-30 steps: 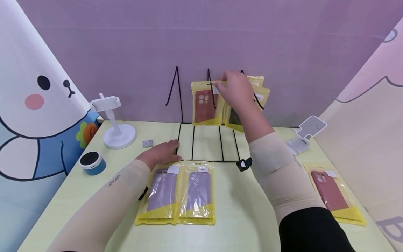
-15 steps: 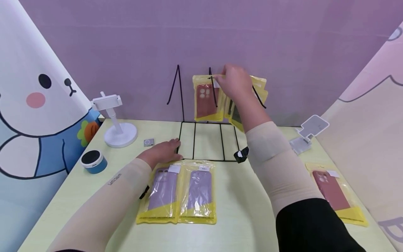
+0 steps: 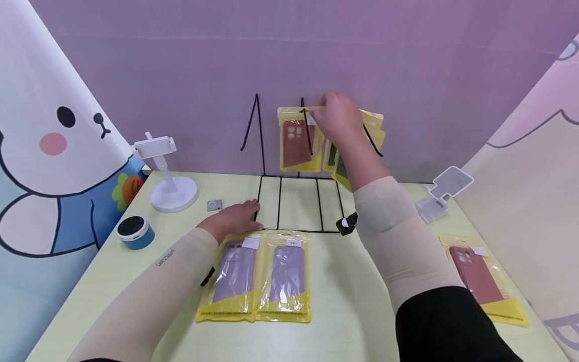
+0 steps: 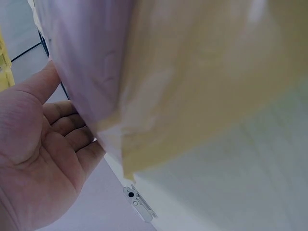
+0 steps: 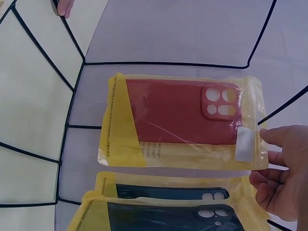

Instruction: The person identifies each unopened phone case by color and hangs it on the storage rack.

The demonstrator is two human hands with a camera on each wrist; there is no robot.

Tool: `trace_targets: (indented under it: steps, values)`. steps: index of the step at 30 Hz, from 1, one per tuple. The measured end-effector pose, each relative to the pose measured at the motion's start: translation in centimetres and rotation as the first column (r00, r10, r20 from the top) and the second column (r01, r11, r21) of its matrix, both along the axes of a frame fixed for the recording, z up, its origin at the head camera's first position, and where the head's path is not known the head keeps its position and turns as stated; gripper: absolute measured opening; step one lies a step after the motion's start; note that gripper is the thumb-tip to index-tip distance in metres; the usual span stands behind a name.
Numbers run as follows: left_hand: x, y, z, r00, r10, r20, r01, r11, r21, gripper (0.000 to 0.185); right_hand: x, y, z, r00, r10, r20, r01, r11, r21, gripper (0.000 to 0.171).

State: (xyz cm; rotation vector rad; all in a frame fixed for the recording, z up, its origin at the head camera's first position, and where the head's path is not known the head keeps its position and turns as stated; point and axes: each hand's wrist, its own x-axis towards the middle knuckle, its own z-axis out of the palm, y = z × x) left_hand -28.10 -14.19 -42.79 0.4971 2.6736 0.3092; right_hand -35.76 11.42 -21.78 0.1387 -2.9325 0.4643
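Meanwhile, the left hand [image 3: 232,217] is lying flat, fingers loose, steadying the wire rack [image 3: 298,203] on the table [image 3: 353,311], while the right hand [image 3: 336,118] is pinching the red case packet [image 3: 296,143], hanging it on a hook.

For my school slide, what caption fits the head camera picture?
A right hand hangs a bagged red phone case on a black wire rack.
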Motion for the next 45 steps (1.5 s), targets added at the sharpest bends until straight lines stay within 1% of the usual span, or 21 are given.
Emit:
trace_targets:
  steps: [4,7,9,14,17,20,22,25,30,35,41,45]
  values:
    - [0.1,0.0,0.0,1.000,0.007,0.000,-0.007,1.000,-0.001,0.077,0.8,0.2,-0.6,0.997,0.034,-0.063,-0.037,0.999,-0.036,0.062]
    - [0.1,-0.1,0.0,1.000,0.022,0.005,-0.022,1.000,0.005,0.077,1.6,0.2,-0.9,0.991,0.061,-0.121,-0.069,0.995,-0.068,0.064]
    - [0.1,-0.1,0.0,1.000,0.022,0.004,-0.022,1.000,0.008,0.077,2.2,0.3,-1.2,0.987,0.077,-0.144,-0.088,0.994,-0.067,0.065]
    - [0.0,-0.2,-0.2,1.000,0.016,0.008,-0.016,1.000,0.012,0.077,4.0,0.7,-2.4,0.974,0.140,-0.179,-0.143,0.990,-0.007,0.065]
    - [-0.2,-0.2,-0.3,1.000,0.016,0.010,-0.016,1.000,0.012,0.077,4.9,1.2,-3.5,0.954,0.192,-0.229,-0.190,0.981,0.030,0.063]
    - [-0.2,-0.3,-0.3,1.000,0.014,0.008,-0.015,1.000,0.015,0.077,5.9,1.8,-4.6,0.935,0.241,-0.259,-0.241,0.970,0.034,0.060]
    - [-0.3,-0.4,-0.3,1.000,0.011,0.007,-0.012,1.000,0.013,0.077,6.6,2.3,-5.4,0.929,0.263,-0.259,-0.267,0.963,0.021,0.060]
    - [-0.3,-0.5,-0.3,1.000,0.017,0.006,-0.017,1.000,0.016,0.077,7.6,3.0,-6.5,0.927,0.281,-0.249,-0.288,0.958,0.009,0.059]
    - [-0.1,-0.5,-0.3,0.998,0.055,0.023,-0.055,0.998,0.021,0.077,9.1,4.4,-8.2,0.932,0.300,-0.203,-0.303,0.953,0.016,0.058]
    - [-0.1,-0.6,-0.4,0.997,0.078,0.030,-0.078,0.997,0.027,0.077,10.4,6.2,-9.9,0.942,0.301,-0.151,-0.302,0.953,0.018,0.057]
    - [-0.2,-0.7,-0.4,0.996,0.088,0.035,-0.089,0.996,0.030,0.077,11.7,8.7,-11.9,0.957,0.271,-0.101,-0.274,0.962,-0.017,0.055]
    - [-0.2,-0.7,-0.4,0.995,0.089,0.040,-0.091,0.995,0.035,0.077,12.7,10.4,-12.8,0.963,0.262,-0.067,-0.264,0.964,-0.027,0.055]
